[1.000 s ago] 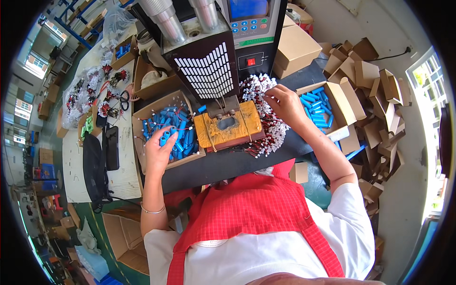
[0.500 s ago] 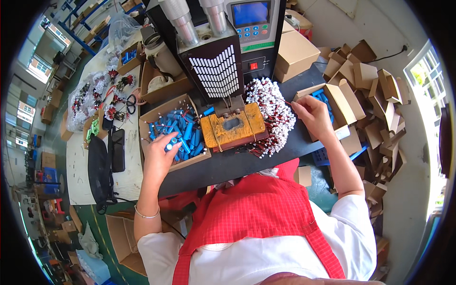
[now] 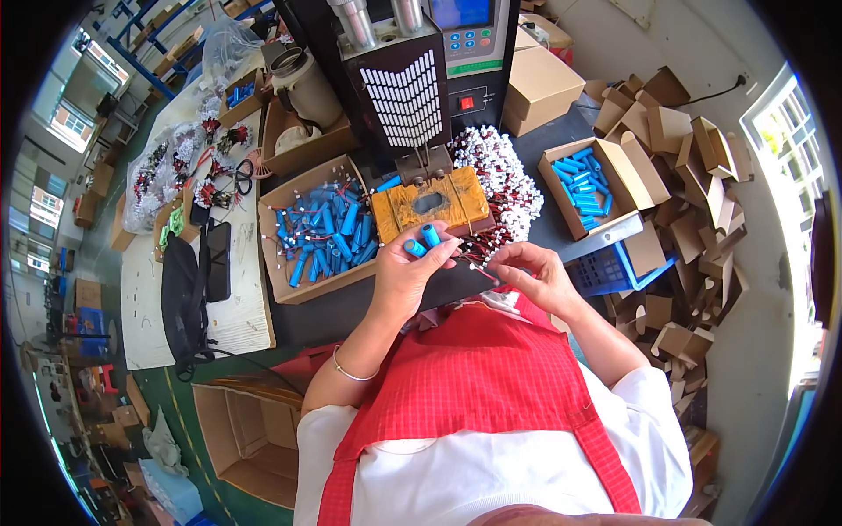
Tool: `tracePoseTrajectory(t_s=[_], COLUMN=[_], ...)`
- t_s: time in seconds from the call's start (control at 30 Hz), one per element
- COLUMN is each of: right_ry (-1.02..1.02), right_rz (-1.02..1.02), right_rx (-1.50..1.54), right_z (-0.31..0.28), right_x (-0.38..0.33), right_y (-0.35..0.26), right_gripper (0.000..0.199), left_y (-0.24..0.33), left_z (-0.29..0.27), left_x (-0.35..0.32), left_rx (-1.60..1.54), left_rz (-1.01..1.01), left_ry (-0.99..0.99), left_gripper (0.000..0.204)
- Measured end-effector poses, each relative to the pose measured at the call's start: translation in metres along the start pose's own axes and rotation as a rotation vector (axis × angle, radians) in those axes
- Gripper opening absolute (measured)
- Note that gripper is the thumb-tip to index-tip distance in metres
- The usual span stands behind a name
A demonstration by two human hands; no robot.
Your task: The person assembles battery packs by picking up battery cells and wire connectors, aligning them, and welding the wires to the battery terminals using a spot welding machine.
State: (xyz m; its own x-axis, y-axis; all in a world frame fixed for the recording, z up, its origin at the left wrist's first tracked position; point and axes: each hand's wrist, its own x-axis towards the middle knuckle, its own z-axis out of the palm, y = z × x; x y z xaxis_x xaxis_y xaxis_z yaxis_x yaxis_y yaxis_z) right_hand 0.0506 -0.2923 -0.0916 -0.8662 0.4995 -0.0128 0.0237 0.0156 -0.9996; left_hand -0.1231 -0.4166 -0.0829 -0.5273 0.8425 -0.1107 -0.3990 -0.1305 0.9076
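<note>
In front of the yellow block (image 3: 406, 215), my left hand (image 3: 402, 279) is closed around two blue cylindrical battery cells (image 3: 430, 235), whose ends stick up past the fingers. My right hand (image 3: 542, 279) is closed just to the right, its thumb and forefinger pinching a thin red-and-black wire lead (image 3: 481, 271) that reaches toward my left hand. The yellow block, strapped with bands, sits beneath the electrode tips of a black spot welder (image 3: 399, 105). Behind my right hand spreads a heap of wire leads with white connectors (image 3: 509, 180).
At left is a cardboard box (image 3: 303, 295) of blue cells with wires attached. To the right, an open carton (image 3: 561, 206) holds loose blue cells, above a blue plastic basket (image 3: 603, 272). A phone (image 3: 218, 263) and a black pouch (image 3: 181, 307) lie on the white board.
My left hand has come right from the box of wired cells, now holding two cells. My right hand has moved down and left from beside the right carton to meet it, with a wire lead.
</note>
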Motion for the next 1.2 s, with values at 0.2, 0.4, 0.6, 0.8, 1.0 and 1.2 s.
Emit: tracePoseTrajectory(t_s=[0.2,0.4,0.6,0.8,1.0,1.2], right_ry=[-0.040,-0.007,-0.107,-0.191,-0.211,-0.281], right_rz=[0.174,0.076,0.173,0.260,0.315,0.309], right_rx=[0.120,-0.144,-0.159,-0.110,-0.083,0.034], right_z=[0.021,0.007,0.005,0.002,-0.001,-0.014], right_x=[0.036,0.076,0.104,0.116,0.115,0.091], right_y=[-0.005,-0.019,-0.033,-0.029,-0.039,-0.032], right_gripper=[0.023,0.020,0.020,0.020,0.018,0.019], left_y=[-0.002,0.017,0.016,0.013,0.012,0.027], left_z=[0.005,-0.009,-0.014,-0.017,-0.019,-0.016], left_x=[0.008,0.037,0.056,0.060,0.062,0.043], left_rx=[0.036,0.908,0.982,1.048,1.060,1.028], left_rz=[-0.015,0.537,0.540,0.472,0.523,0.367], left_ry=[0.060,0.125,0.135,0.136,0.137,0.111], left_gripper=[0.032,0.025,0.019,0.018,0.019,0.020])
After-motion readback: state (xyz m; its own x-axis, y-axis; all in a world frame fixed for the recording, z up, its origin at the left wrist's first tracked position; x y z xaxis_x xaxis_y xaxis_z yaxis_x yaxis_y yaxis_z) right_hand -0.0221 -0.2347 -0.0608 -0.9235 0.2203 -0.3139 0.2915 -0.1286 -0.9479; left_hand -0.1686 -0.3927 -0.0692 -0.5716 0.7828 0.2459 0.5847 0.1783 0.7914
